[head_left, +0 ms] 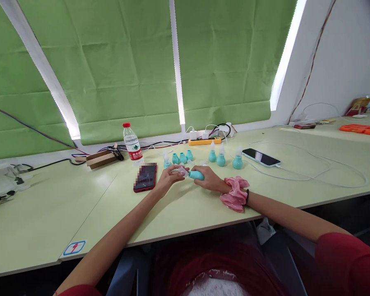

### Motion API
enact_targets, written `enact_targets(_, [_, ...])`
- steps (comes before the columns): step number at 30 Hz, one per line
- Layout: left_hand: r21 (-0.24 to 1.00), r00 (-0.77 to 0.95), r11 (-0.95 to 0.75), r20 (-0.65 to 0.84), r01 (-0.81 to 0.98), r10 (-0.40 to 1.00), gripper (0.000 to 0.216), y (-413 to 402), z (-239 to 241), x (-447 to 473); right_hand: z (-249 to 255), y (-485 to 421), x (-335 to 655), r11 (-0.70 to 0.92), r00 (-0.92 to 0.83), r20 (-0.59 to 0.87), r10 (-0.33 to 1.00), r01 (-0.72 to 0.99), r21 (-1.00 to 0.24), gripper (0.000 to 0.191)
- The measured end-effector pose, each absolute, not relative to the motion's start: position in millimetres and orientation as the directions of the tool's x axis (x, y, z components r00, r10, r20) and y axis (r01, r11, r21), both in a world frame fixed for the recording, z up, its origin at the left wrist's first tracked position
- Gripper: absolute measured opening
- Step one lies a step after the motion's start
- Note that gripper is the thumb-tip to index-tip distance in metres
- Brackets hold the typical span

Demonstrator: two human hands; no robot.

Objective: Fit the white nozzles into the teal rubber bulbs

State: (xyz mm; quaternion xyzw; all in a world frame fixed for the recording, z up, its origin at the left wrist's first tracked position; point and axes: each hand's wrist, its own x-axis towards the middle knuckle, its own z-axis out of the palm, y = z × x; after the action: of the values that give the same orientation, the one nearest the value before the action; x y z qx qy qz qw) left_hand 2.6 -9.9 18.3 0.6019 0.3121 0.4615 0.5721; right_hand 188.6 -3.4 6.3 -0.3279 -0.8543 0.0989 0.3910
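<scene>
My right hand is closed around a teal rubber bulb lying sideways just above the pale green table. My left hand pinches the clear plastic tip at the bulb's left end. A pink scrunchie sits on my right wrist. Behind my hands stand several more teal bulbs, some with clear tips, in a loose row.
A red-cased phone lies left of my hands. A water bottle, wooden blocks and a yellow power strip line the back edge. A second phone on a white cable lies to the right.
</scene>
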Motion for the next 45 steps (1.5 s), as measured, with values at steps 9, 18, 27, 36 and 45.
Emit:
enact_targets(9, [0.966,0.393,-0.105,0.194,-0.237,0.899,0.026,-15,17,7,5,-10,181,0.719,-0.408,0.595,0.692,0.459,-0.522,0.015])
enact_targets(18, [0.918,0.246,-0.388,0.360,0.079,0.900,0.023,-10,21,3,8,-12,181,0.675,-0.310,0.612,0.728,0.486,-0.555,0.010])
enact_targets(27, [0.952,0.319,-0.303,0.275,0.041,0.907,0.035,-10,20,3,9,-8,185,0.668,-0.357,0.573,0.738,0.508,-0.543,0.010])
enact_targets(36, [0.957,0.460,-0.269,0.191,0.108,0.867,0.035,-13,22,4,13,-10,184,0.649,-0.374,0.530,0.761,0.460,-0.606,0.008])
enact_targets(45, [0.911,0.557,-0.372,0.217,0.180,0.801,0.032,-13,24,1,15,-3,188,0.523,-0.471,0.301,0.829,0.464,-0.715,0.011])
